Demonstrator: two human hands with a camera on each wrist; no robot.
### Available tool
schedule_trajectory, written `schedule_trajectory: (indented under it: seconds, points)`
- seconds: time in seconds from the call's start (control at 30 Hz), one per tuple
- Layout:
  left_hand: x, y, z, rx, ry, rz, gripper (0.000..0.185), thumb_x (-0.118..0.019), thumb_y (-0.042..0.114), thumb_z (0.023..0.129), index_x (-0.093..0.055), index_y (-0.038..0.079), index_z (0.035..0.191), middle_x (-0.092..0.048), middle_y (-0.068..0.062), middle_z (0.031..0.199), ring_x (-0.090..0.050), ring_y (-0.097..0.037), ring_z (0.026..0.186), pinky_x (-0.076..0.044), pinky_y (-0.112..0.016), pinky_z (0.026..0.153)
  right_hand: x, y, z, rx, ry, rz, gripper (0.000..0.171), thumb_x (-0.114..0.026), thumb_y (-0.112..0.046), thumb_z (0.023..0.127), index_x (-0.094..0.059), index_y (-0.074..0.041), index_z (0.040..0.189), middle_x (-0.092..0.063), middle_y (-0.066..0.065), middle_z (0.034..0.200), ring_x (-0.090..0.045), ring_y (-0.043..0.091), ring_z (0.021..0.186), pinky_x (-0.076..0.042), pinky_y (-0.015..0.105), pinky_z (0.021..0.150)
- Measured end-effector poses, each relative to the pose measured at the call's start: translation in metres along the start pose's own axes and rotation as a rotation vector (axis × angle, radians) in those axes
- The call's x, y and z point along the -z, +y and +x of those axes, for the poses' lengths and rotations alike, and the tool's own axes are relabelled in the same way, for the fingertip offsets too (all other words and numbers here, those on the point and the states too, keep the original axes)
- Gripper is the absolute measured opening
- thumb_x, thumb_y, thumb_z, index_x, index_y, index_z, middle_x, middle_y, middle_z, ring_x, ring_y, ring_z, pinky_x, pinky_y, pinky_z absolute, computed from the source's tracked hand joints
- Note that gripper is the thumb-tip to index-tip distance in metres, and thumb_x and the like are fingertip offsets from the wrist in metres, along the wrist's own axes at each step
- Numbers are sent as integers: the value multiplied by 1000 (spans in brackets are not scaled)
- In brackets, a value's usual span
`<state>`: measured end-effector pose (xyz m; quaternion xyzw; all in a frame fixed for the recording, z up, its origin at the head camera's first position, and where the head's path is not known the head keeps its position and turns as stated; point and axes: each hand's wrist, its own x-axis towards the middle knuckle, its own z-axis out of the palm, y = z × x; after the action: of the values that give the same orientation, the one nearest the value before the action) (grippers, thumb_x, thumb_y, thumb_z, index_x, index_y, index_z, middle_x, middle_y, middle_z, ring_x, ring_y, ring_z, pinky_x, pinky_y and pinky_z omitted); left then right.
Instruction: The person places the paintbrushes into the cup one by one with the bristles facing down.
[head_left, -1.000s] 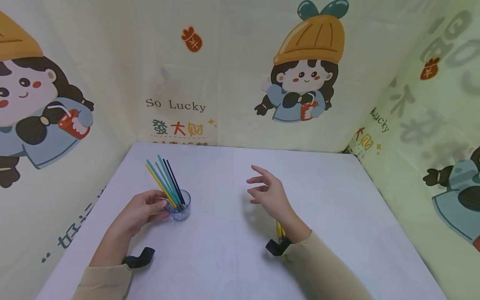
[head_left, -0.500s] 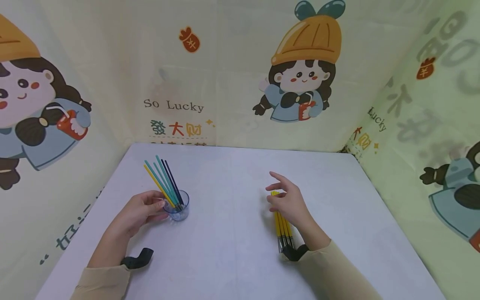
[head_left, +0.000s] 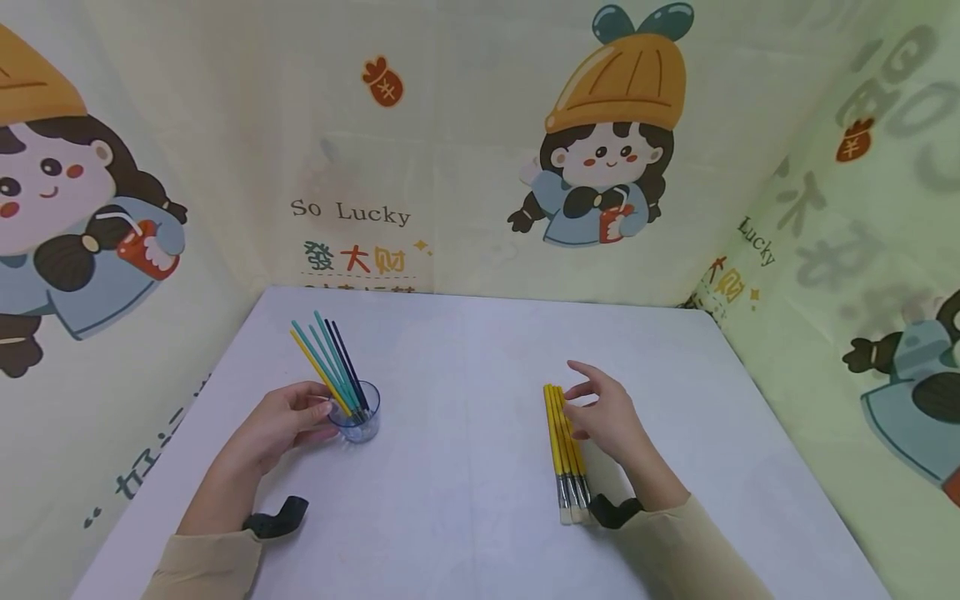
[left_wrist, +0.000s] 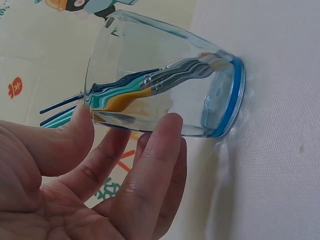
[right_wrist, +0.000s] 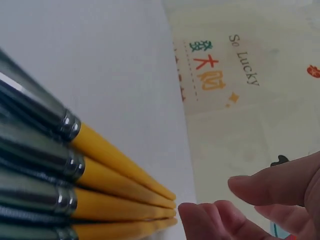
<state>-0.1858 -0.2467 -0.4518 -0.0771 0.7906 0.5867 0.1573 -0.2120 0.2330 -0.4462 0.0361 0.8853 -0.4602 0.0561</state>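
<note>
Head view: left hand (head_left: 279,421) grips clear blue-based cup (head_left: 359,415); right hand (head_left: 609,415) relaxed beside 4 yellow brushes (head_left: 564,446).

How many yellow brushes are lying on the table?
4, as far as the views show. The yellow brushes lie side by side on the table, just left of the right hand, bristles toward the person. Another could be hidden beneath.

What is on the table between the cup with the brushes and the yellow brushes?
Nothing: between the cup and the yellow brushes the head view shows only bare white table.
</note>
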Motion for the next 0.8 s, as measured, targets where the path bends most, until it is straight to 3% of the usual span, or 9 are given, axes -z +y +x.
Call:
schedule_trajectory:
  seconds: [0.23,0.43,0.8]
  points:
    - [0,-2,1,1,5,-6,45,-65,15,108,-54,-5,148,-71,-18,122,-76,-16,103,-68,-32,88,4,7,-3,-77,-24,-57,74,-74,-8,97,-45,-22,163,-67,20,123,-66,26,61,-67,32,66]
    - [0,-2,2,-3,4,0,45,-65,15,108,-55,-5,147,-70,-18,122,-76,-16,103,-68,-32,88,5,13,-3,-149,-72,-89,83,-76,-2,91,-43,-21,164,-65,16,116,-63,24,67,-65,32,64]
    - [0,-2,2,-7,4,-1,45,-65,15,108,-55,-5,147,-70,-19,123,-76,-16,104,-68,-32,88,-2,17,-2,-133,-101,-169,82,-80,2,84,-49,-12,159,-64,13,103,-63,23,75,-63,27,62]
